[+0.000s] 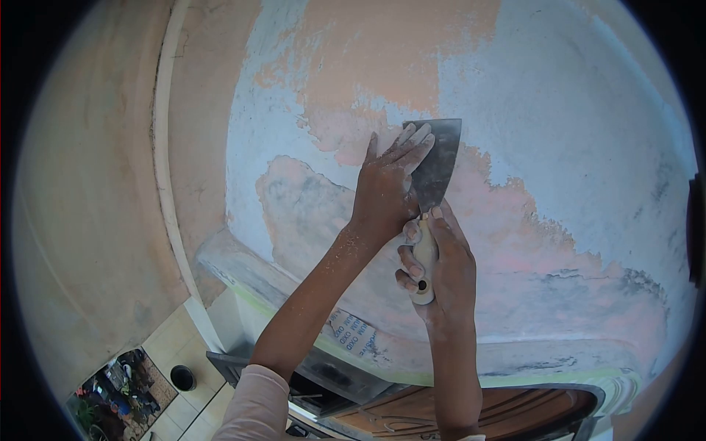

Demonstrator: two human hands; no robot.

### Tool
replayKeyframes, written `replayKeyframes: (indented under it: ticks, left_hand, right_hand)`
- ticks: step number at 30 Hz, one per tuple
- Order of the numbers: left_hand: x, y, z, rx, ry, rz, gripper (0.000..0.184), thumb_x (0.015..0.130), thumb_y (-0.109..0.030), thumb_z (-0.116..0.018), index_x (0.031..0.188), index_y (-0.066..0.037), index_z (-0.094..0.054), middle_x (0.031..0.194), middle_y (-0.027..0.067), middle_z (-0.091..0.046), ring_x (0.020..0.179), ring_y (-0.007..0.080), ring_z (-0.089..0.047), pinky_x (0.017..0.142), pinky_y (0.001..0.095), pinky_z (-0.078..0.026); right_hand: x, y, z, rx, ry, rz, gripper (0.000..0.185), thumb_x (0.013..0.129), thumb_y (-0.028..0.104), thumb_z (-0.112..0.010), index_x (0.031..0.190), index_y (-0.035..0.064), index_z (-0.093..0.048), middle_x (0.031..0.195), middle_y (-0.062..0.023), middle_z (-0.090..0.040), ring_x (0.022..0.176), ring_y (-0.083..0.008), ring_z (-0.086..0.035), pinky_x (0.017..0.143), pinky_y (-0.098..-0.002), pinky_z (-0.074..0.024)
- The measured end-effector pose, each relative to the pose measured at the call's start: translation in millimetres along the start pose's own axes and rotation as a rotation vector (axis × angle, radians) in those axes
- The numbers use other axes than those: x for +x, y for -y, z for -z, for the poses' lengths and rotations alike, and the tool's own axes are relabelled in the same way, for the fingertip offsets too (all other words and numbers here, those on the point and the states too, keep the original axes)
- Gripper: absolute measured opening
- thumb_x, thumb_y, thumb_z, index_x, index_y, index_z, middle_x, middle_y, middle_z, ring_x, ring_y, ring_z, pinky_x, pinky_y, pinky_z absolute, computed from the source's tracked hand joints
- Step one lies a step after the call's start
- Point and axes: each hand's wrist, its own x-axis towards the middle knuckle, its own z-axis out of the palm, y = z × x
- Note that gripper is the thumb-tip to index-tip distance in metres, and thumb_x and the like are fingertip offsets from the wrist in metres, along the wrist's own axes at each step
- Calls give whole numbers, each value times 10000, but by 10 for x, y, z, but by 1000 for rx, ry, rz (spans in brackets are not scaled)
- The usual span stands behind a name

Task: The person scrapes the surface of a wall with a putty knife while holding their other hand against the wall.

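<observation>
My right hand (454,268) is wrapped round the pale handle of a paint scraper (443,158), whose wide grey blade points up the wall. The blade's top edge lies against the wall (566,117), near a border between pale blue paint and bare orange-pink plaster. My left hand (384,187) is spread, its dusty fingertips resting on the left part of the blade; its thumb stands apart. Whether the left palm touches the wall, I cannot tell. Ragged patches of stripped pink and grey surface surround both hands.
Below the hands, a sheet of printed sandpaper (351,332) lies on the moulded ledge (515,360). An arched wooden panel (471,411) sits beneath the ledge. On the tiled floor at lower left are a black bucket (182,378) and several potted plants (121,393).
</observation>
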Motion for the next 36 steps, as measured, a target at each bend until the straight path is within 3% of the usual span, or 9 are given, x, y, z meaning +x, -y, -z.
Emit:
replayKeyframes:
  ticks: [11,29,32,35,36]
  left_hand:
    - [-11,-92,54,9,23,66,588,730,-53,-646,1306,-110,-545,1361,107,-521,1323,284,-419,1139,546,-176]
    - [130,3,63,53,-1,-29,557,728,-46,-646,1279,-82,-565,1316,127,-557,1286,298,-463,1122,534,-217]
    - [67,-8,61,35,32,-82,636,650,14,-661,1275,-22,-549,1294,175,-561,1306,302,-435,1135,562,-170]
    - [303,85,105,78,50,-28,649,646,14,-658,1283,-18,-537,1320,165,-543,1310,298,-430,1132,579,-167]
    - [311,73,95,79,-7,-44,566,718,-11,-596,1280,-68,-559,1312,149,-553,1279,315,-466,1131,545,-183]
  right_hand:
    - [-19,12,-24,-1,-23,-5,189,1007,225,-399,1132,110,-485,772,-9,-505,471,-70,-416,363,-209,-333]
    - [72,29,-66,27,-9,19,210,995,214,-375,1137,99,-478,768,-16,-495,476,-72,-392,367,-201,-315]
    - [26,-20,-43,37,-20,20,200,994,216,-384,1121,99,-484,763,-15,-498,472,-70,-389,365,-203,-315]
    - [138,86,-163,22,-41,30,190,994,219,-390,1102,99,-489,764,-14,-504,463,-67,-387,364,-200,-316]
    - [154,116,-162,12,-30,33,187,994,219,-391,1098,99,-490,765,-14,-507,460,-66,-387,363,-199,-317]
